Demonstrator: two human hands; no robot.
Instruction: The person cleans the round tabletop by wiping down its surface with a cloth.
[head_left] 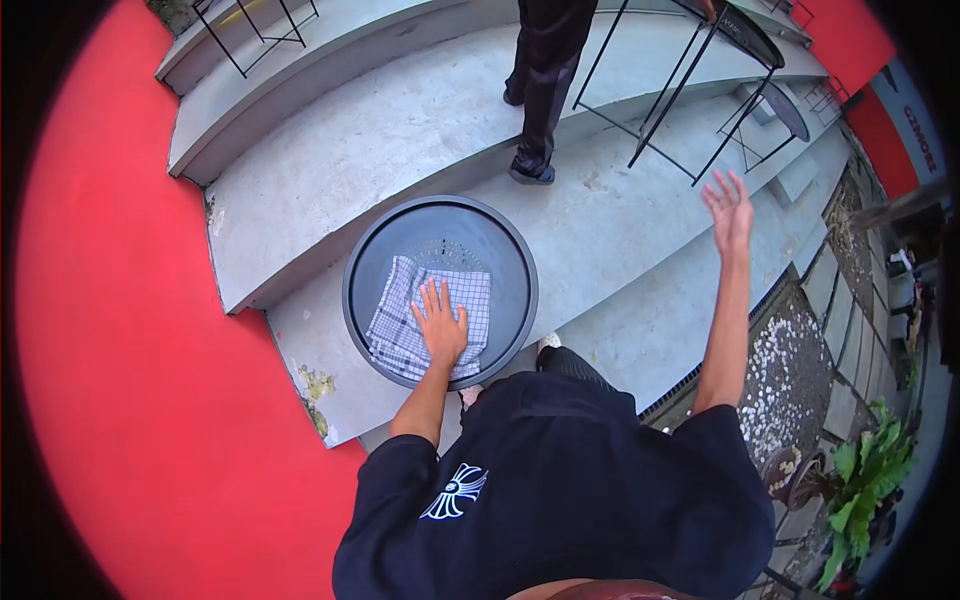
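Observation:
My left hand (pixel 440 325) lies flat with spread fingers on a folded checkered cloth (pixel 393 310), white with dark lines. Under the cloth is a round dark tabletop (pixel 500 240) with a raised rim and small pale lettering near its middle. Out to the right, my right hand (pixel 731 212) is raised over the grey steps, fingers apart, holding nothing and touching nothing. The cloth covers part of the tabletop's lower half.
Another person (pixel 550 80) in dark trousers stands on the curved concrete steps (pixel 340 140). Black folding tables (pixel 750 35) stand at the upper right. A red wall (pixel 110 300) runs along the left. White pebbles (pixel 785 370) and a green plant (pixel 865 480) are at the right.

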